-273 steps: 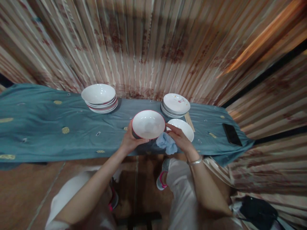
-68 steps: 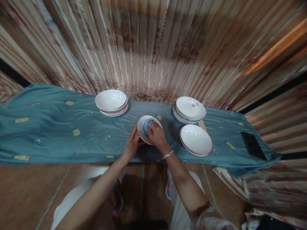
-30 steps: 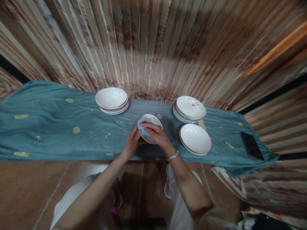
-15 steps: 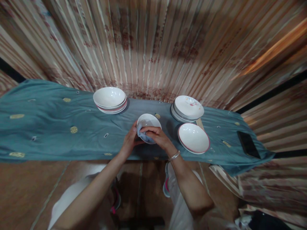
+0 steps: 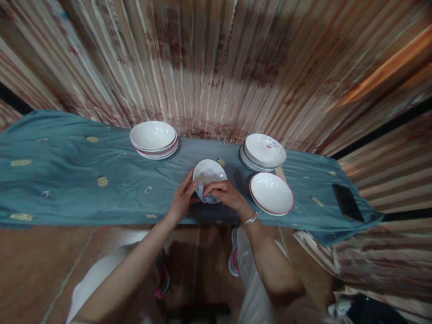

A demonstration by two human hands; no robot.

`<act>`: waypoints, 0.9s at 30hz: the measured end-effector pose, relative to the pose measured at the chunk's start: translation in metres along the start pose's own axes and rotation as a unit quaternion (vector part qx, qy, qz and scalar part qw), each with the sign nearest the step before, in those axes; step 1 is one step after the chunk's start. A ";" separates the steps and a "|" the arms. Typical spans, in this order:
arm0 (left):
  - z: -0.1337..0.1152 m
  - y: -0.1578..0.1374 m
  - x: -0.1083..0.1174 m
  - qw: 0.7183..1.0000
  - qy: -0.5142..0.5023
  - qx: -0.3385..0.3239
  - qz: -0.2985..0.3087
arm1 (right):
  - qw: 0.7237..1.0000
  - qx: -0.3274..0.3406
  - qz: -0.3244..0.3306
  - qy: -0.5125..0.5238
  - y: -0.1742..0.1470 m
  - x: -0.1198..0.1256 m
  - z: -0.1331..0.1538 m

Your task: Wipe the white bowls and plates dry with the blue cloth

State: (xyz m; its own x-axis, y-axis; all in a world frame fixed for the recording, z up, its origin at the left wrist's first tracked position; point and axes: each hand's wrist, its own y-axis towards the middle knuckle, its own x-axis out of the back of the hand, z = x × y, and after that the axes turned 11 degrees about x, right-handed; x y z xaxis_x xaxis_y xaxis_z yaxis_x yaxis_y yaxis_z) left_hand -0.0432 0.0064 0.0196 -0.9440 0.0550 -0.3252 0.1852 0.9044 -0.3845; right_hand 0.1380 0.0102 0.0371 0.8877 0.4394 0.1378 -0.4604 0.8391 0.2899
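Note:
A small white bowl (image 5: 209,170) is tilted toward me above the front part of the table. My left hand (image 5: 182,196) grips its left rim, with the thumb low at the near side and some fingers hidden behind it. My right hand (image 5: 225,193), with a silver bangle on the wrist, pinches a bluish cloth (image 5: 204,194) and presses it against the inside of the bowl near the lower rim. Close to the right hand stands a white bowl with a red rim (image 5: 272,193), on top of at least one other dish.
A stack of white bowls (image 5: 153,136) stands at the back left. Plates with a floral pattern (image 5: 265,150) are piled at the back right. A black phone (image 5: 348,202) lies near the right end of the teal tablecloth (image 5: 74,180). Behind the table hangs a pleated curtain (image 5: 202,67).
My right hand has moved the cloth slightly down and to the right inside the bowl, leaving more of the bowl's inner surface visible. The left hand keeps its hold on the rim.

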 end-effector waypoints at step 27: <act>-0.001 0.001 -0.002 1.000 0.001 -0.006 -0.003 | 0.851 0.002 -0.005 -0.525 -0.008 -0.001 -0.012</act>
State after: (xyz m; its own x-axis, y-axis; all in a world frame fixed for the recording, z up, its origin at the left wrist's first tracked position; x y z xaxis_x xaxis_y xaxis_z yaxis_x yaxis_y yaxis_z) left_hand -0.0419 0.0077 0.0209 -0.9456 0.0515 -0.3212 0.1773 0.9094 -0.3763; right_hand 0.1410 0.0071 0.0234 0.4140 -0.0988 0.9049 -0.4536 0.8395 0.2992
